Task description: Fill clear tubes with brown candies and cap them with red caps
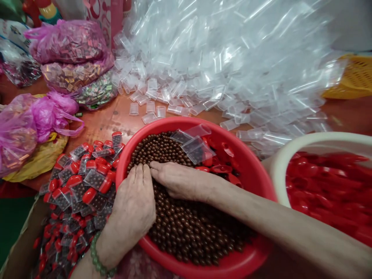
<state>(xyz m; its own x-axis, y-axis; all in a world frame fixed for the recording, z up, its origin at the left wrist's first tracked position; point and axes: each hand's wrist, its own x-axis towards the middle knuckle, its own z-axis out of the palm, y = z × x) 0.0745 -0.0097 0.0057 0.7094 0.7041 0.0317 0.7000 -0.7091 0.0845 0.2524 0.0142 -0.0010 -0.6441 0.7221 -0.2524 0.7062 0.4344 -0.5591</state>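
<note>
Left hand and right hand, fingers loosely extended, meet over brown balls in red basin; any hold I cannot tell

1 red basin, glossy brown beads

Workshop with heaped plastic containers

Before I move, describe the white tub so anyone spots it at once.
Find the heap of clear cases. In front of its right end, beside the red basin, sits the white tub. Red caps show in it but, unlike the basin, no brown balls.
</note>
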